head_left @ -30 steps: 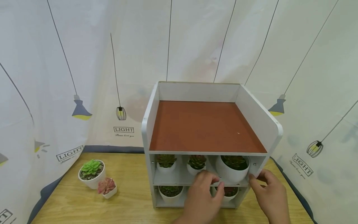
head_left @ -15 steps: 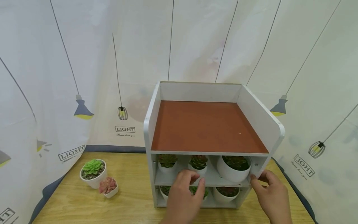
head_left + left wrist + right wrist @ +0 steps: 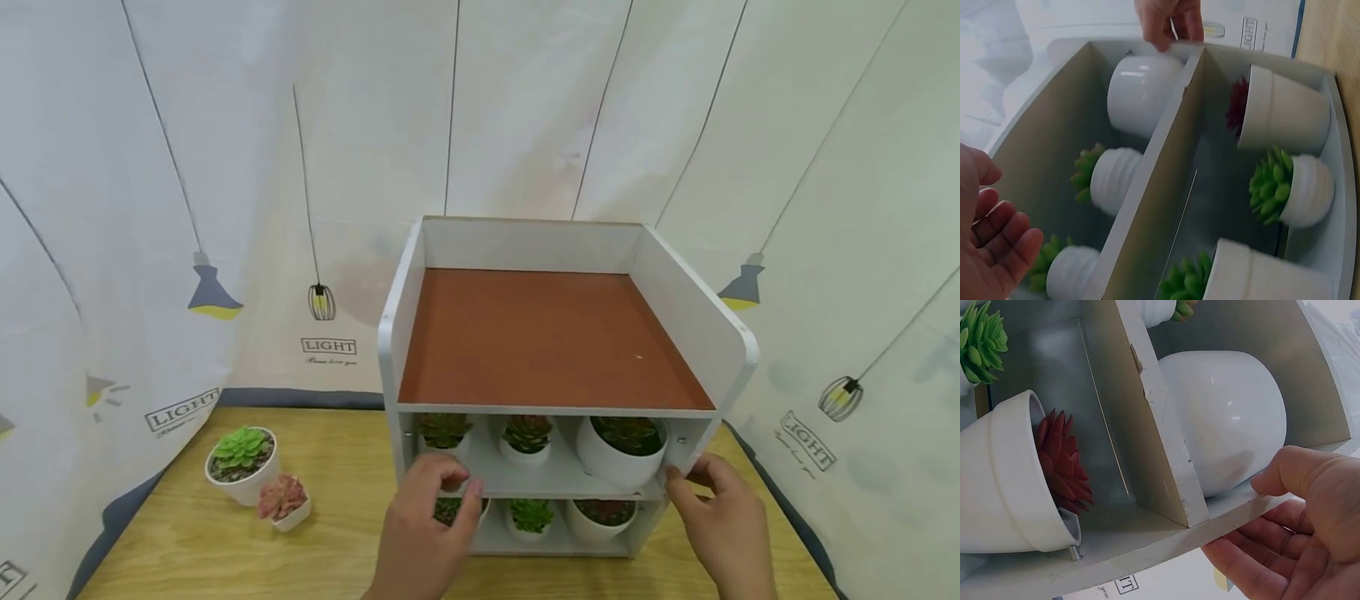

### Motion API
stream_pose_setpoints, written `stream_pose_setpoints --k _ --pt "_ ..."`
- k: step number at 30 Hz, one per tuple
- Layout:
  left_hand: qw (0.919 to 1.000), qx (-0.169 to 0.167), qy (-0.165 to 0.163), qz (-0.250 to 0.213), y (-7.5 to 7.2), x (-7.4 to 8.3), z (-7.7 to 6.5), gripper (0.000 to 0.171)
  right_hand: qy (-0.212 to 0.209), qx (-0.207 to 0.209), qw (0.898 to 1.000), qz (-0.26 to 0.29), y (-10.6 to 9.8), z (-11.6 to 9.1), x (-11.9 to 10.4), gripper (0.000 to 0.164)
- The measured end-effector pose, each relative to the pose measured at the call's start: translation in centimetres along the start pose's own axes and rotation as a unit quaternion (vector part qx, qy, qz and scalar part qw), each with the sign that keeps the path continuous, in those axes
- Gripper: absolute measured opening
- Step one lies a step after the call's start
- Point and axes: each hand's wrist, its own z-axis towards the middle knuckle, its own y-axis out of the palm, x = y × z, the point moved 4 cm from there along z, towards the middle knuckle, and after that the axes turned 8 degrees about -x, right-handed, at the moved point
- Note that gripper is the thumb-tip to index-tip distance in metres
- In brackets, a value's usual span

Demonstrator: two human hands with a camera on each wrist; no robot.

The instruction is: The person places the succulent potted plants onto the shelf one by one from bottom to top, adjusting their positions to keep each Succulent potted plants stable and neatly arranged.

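Note:
A white two-tier shelf unit (image 3: pixel 555 342) with a brown top board holds potted succulents on both tiers. My right hand (image 3: pixel 720 521) grips its right side panel, thumb on the inside by the large round white pot (image 3: pixel 1225 422) and fingers behind the panel. My left hand (image 3: pixel 427 525) is in front of the left side, fingers loosely bent and holding nothing; it partly hides the lower left pot. On the upper tier, a small ribbed pot (image 3: pixel 1116 181) stands in the middle. Below are a small green succulent (image 3: pixel 529 515) and a pot with a red succulent (image 3: pixel 1063 462).
Left of the shelf on the wooden table (image 3: pixel 337 467) stand a white pot with a bright green succulent (image 3: pixel 242 467) and a small pot with a pink succulent (image 3: pixel 283 502). A white curtain (image 3: pixel 360 150) printed with lamps hangs behind.
My left hand has moved left along the shelf front, from the middle to the left side, uncovering the lower middle and right pots. The right hand has stayed at the side panel.

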Motion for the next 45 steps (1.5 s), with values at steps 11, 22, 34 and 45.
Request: stream_pose_setpoints --k 11,22,34,45 --pt "0.9978 0.064 -0.015 0.004 -3.2 -2.2 -1.1 0.025 -0.002 -0.001 1.0 -0.004 0.0 -0.1 0.0 0.033" --pt "0.992 0.114 -0.054 0.011 -5.1 -4.7 -1.6 0.026 0.003 0.001 1.0 -0.001 0.0 0.0 0.3 0.033" --pt "0.9777 0.186 -0.085 0.046 -7.5 -8.6 -3.0 0.027 0.016 -0.012 1.0 -0.007 0.2 0.0 0.2 0.031" --pt "0.9555 0.168 -0.218 0.106 -8.7 -13.1 -5.1 0.034 0.007 -0.012 1.0 -0.015 0.0 0.2 0.1 0.034"
